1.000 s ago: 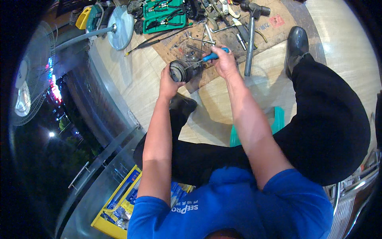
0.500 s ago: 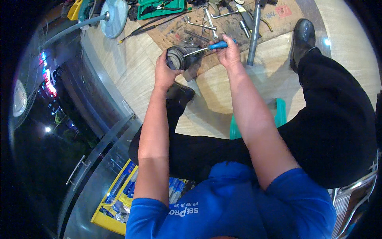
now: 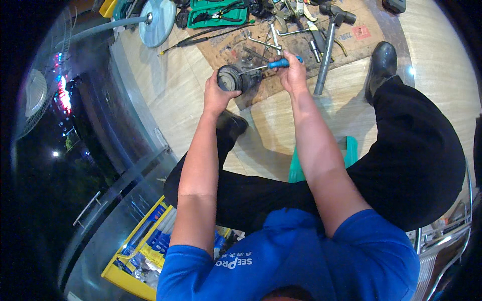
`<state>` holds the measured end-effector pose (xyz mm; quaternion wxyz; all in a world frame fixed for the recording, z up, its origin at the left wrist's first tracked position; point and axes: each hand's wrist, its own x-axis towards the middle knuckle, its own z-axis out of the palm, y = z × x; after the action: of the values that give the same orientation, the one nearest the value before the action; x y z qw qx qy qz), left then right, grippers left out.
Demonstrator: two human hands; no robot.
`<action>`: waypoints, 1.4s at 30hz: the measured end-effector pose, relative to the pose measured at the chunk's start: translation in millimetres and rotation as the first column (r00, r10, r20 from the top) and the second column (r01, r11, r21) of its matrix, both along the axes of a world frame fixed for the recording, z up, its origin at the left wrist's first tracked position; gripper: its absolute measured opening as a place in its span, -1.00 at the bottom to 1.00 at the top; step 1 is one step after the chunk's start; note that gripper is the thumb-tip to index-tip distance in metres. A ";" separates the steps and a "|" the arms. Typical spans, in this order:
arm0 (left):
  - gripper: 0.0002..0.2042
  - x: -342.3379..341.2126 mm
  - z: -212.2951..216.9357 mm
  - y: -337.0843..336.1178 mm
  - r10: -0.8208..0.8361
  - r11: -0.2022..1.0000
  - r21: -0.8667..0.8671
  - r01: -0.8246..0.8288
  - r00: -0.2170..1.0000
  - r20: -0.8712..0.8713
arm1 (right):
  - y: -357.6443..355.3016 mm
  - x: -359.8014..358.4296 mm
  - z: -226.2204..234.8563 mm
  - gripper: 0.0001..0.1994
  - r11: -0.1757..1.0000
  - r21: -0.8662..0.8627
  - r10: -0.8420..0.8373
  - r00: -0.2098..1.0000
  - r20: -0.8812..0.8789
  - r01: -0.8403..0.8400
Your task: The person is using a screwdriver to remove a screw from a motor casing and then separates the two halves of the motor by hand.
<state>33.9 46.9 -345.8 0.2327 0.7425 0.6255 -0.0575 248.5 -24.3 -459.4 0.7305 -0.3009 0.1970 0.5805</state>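
Observation:
In my left hand [image 3: 216,98] is a round, dark grey metal machine part [image 3: 230,79] with a grooved, pulley-like rim. The fingers and thumb grip it from the left and below, and its flat round face is turned up toward me. My right hand [image 3: 292,78] is closed around the blue handle of a screwdriver [image 3: 279,63]. Its thin shaft points left, and the tip meets the upper right rim of the part. Whether the tip sits in a groove I cannot tell. Both hands are above the near edge of a stained cardboard sheet [image 3: 346,47].
A hammer [image 3: 327,57], wrenches, a socket [image 3: 315,50] and other tools lie on the cardboard. Beyond are a green tool tray [image 3: 201,19] and a round pale base [image 3: 157,22]. A green stool [image 3: 296,173] stands beneath me; a yellow parts box [image 3: 128,281] is at lower left.
The whole view has shifted, showing more of the far tools. The round part's face is turned more toward me. The screwdriver still touches its rim, and both grips are kept.

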 end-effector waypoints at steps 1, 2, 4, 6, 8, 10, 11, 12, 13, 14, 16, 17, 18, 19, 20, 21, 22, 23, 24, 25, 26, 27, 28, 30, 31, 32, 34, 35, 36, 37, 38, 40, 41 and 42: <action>0.03 3.8 1.1 -1.0 0.012 1.000 -0.006 -0.012 1.000 -0.003 | 0.7 0.6 -1.3 -0.84 1.000 -0.001 -0.006 1.000 0.008 0.006; 0.03 7.0 3.0 -1.0 0.023 1.000 -0.011 -0.023 1.000 -0.006 | 0.0 1.1 -2.4 -0.84 1.000 0.005 0.012 1.000 0.021 -0.012; 0.02 9.7 2.0 -3.3 0.024 1.000 -0.013 -0.024 1.000 -0.004 | 0.8 -0.4 -12.9 -0.84 0.999 -0.015 -0.037 0.999 -0.021 0.036; -0.02 8.7 2.5 -4.5 0.037 0.999 -0.010 -0.037 0.999 0.034 | 0.0 -1.0 -19.5 -0.83 1.000 -0.012 -0.027 0.999 -0.026 0.026; -0.03 3.1 0.8 -8.7 0.051 0.999 -0.013 -0.050 0.995 0.087 | -2.8 -2.7 -21.8 -0.82 1.000 -0.023 0.016 0.996 -0.091 -0.018; -0.05 3.8 0.6 -5.3 0.029 0.999 0.015 -0.031 0.991 0.132 | 1.2 1.2 -28.7 -0.79 0.998 -0.041 0.043 0.992 -0.116 -0.048; -0.03 1.9 -1.8 -6.5 0.034 0.999 -0.008 -0.033 0.991 0.131 | 1.0 0.5 -31.5 -0.79 0.998 -0.058 0.033 0.992 -0.120 -0.040; -0.01 -0.4 -4.5 -4.4 0.034 0.999 -0.019 -0.032 0.990 0.134 | 5.2 0.9 -35.8 -0.78 0.998 -0.063 0.021 0.992 -0.121 -0.029; 0.02 1.4 -3.2 -2.4 0.034 0.999 -0.030 -0.030 0.990 0.135 | 8.7 0.8 -37.0 -0.78 0.998 -0.068 0.009 0.992 -0.123 -0.017; 0.01 4.0 -2.6 -2.8 0.040 0.999 -0.014 -0.039 0.994 0.104 | 11.9 0.6 -38.4 -0.77 0.998 -0.058 -0.017 0.995 -0.101 0.011; 0.01 2.0 -0.8 -4.1 0.059 0.998 -0.002 -0.059 0.994 0.088 | 16.4 2.1 -33.5 -0.75 0.997 -0.038 0.064 0.996 -0.064 -0.066; 0.01 0.5 -0.8 -3.3 0.066 0.998 0.003 -0.066 0.995 0.079 | 17.9 3.4 -31.3 -0.74 0.994 -0.030 0.101 0.994 -0.045 -0.102; 0.00 -1.4 -1.7 -3.6 0.075 0.997 0.004 -0.075 0.995 0.073 | 19.7 3.3 -24.5 -0.77 0.994 -0.044 0.106 0.994 0.014 -0.105; 0.00 -3.0 -1.7 -0.4 0.073 0.997 0.034 -0.075 0.995 0.066 | 26.0 5.3 -18.3 -0.78 0.994 -0.003 0.110 0.993 0.035 -0.110; 0.00 -3.8 -0.8 3.5 0.069 0.995 0.064 -0.072 0.996 0.058 | 32.4 8.0 -11.7 -0.79 0.993 0.038 0.110 0.992 0.055 -0.112; 0.00 1.3 -4.4 0.6 0.058 0.995 0.074 -0.062 0.997 0.057 | 29.3 14.2 -11.9 -0.80 0.992 0.058 0.103 0.991 0.082 -0.108; -0.05 20.4 14.6 -6.0 0.109 0.994 0.005 -0.109 0.991 0.077 | 25.5 14.6 -5.4 -0.81 0.995 0.038 0.085 0.984 0.157 -0.092; -0.10 12.6 0.1 -7.5 0.082 0.994 0.076 -0.084 0.996 0.023 | 19.7 18.4 1.1 -0.81 0.997 0.048 0.047 0.981 0.186 -0.057; -0.10 10.0 2.9 -12.8 0.130 0.991 0.041 -0.130 0.991 0.013 | 16.5 23.3 16.2 -0.81 0.997 0.067 0.014 0.977 0.212 -0.028; -0.09 14.4 6.5 -12.5 0.170 0.985 0.017 -0.171 0.985 0.013 | 17.5 34.9 26.7 -0.81 0.995 0.097 -0.030 0.969 0.247 0.006; -0.08 15.7 5.6 -12.2 0.189 0.982 0.004 -0.189 0.981 -0.033 | 17.9 49.1 26.5 -0.82 0.994 0.096 -0.073 0.963 0.261 0.049; -0.06 17.0 4.1 -10.8 0.204 0.979 -0.004 -0.205 0.976 -0.077 | 21.6 63.5 29.6 -0.84 0.993 0.087 -0.099 0.948 0.303 0.076; -0.03 17.3 2.6 -8.6 0.220 0.975 -0.012 -0.223 0.968 -0.121 | 22.0 71.1 33.8 -0.84 0.994 0.088 -0.094 0.945 0.313 0.069; -0.05 12.5 0.0 0.2 0.181 0.981 -0.041 -0.192 0.967 -0.181 | 22.1 75.9 41.9 -0.85 0.992 0.112 -0.085 0.954 0.288 0.055; -0.06 18.4 2.0 2.9 0.161 0.982 -0.061 -0.177 0.964 -0.210 | 20.3 73.5 44.3 -0.86 0.990 0.130 -0.082 0.964 0.254 0.050; -0.08 24.9 3.5 8.6 0.143 0.977 -0.109 -0.181 0.945 -0.294 | 18.5 68.7 47.1 -0.86 0.995 0.085 -0.068 0.965 0.253 0.048; -0.01 20.9 3.3 14.6 0.077 0.983 -0.145 -0.117 0.965 -0.250 | 13.1 50.5 48.4 -0.85 0.999 0.021 -0.036 0.978 0.206 0.032; 0.03 19.6 -0.3 14.5 0.046 0.983 -0.165 -0.084 0.973 -0.225 | 10.0 41.9 45.3 -0.85 1.000 -0.015 -0.020 0.981 0.191 0.023; 0.11 21.9 -3.4 5.0 -0.097 0.994 0.045 0.102 0.989 -0.108 | 6.4 37.6 43.8 -0.84 1.000 -0.006 0.018 0.982 0.186 -0.017; 0.12 22.2 -3.6 2.6 -0.125 0.992 0.013 0.127 0.985 -0.116 | 3.3 32.7 40.9 -0.83 0.997 -0.023 0.080 0.975 0.206 -0.077; 0.12 21.7 -3.2 2.0 -0.152 0.988 -0.018 0.151 0.981 -0.122 | 1.2 27.5 38.9 -0.83 0.996 -0.030 0.093 0.975 0.203 -0.089; 0.11 21.8 1.1 3.3 -0.156 0.987 -0.046 0.151 0.977 -0.142 | -1.8 20.5 43.8 -0.83 0.993 -0.046 0.117 0.977 0.179 -0.110; 0.12 23.0 0.6 1.3 -0.136 0.991 -0.040 0.131 0.978 -0.156 | -3.0 20.3 43.8 -0.84 0.991 -0.055 0.127 0.976 0.178 -0.119; 0.13 25.8 1.2 1.5 -0.120 0.993 -0.029 0.117 0.979 -0.167 | -2.7 19.7 42.3 -0.84 0.991 -0.061 0.131 0.975 0.179 -0.122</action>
<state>59.6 48.4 -344.5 0.1822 0.7687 0.5969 -0.1400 268.2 -27.0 -417.1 0.6994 -0.3829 0.1238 0.5907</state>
